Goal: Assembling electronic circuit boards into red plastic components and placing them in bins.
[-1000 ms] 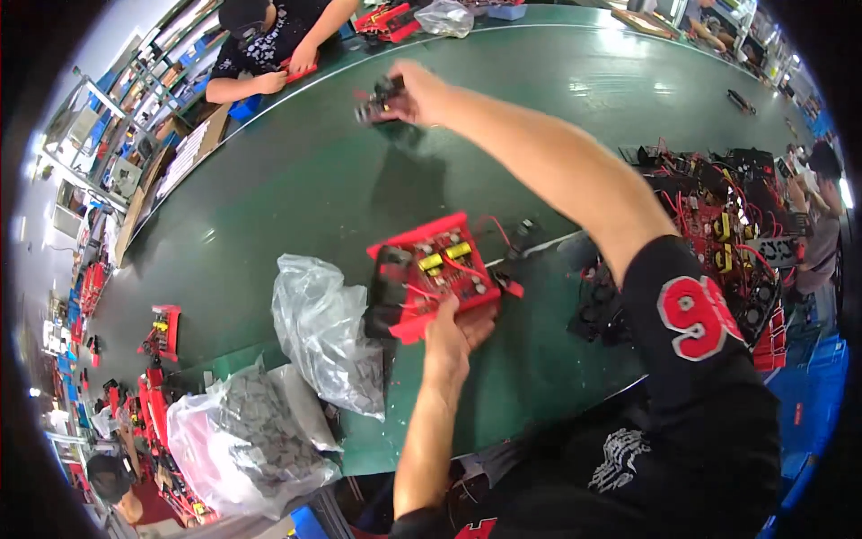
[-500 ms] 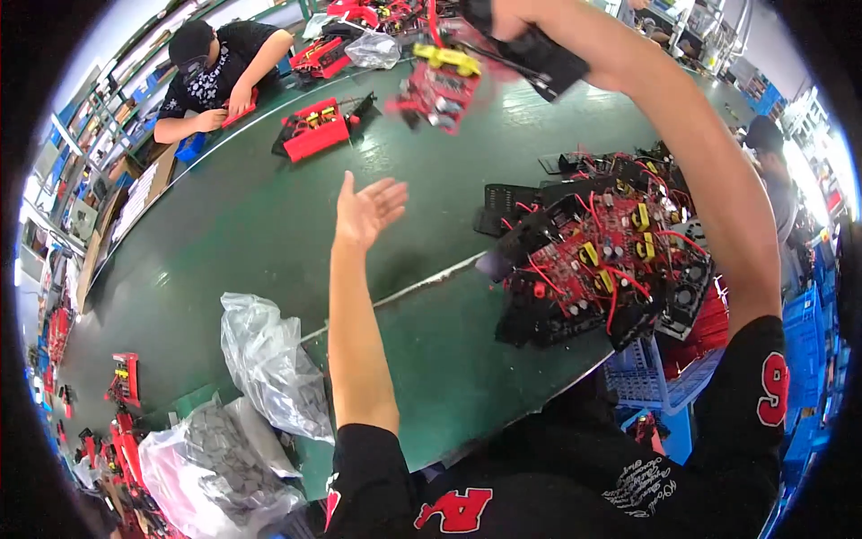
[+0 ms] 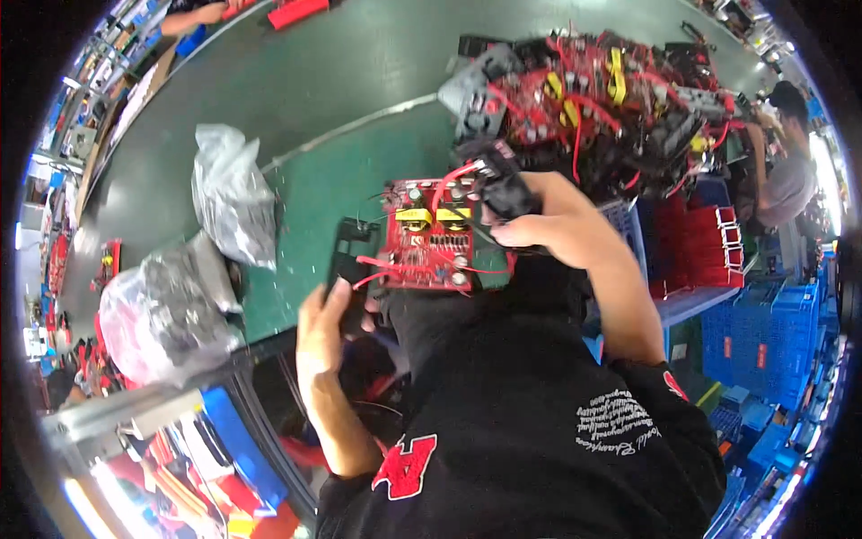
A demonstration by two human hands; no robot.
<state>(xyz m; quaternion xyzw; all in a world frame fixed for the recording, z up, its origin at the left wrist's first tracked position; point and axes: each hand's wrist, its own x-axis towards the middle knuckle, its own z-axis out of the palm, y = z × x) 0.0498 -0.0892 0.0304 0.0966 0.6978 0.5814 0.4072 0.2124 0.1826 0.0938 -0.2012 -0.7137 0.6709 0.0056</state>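
One board point(image 3: 406, 246), two yellow coils point(image 3: 413, 216) | left fingers point(image 3: 336, 297) pinch panel point(image 3: 354, 242) | right fingers point(image 3: 519, 232) clasp casing point(image 3: 505, 191)

A broad green work surface point(image 3: 314, 67) spreads before you, its far part glossy, a pale line point(image 3: 350, 133) crossing it. Past its left edge you have crowded metal shelving point(image 3: 88, 108); by its near edge, toward your left, a grey metal frame point(image 3: 117, 416). Off its right edge stand blue plastic crates point(image 3: 763, 334), and a white light point(image 3: 822, 175) glares beyond.
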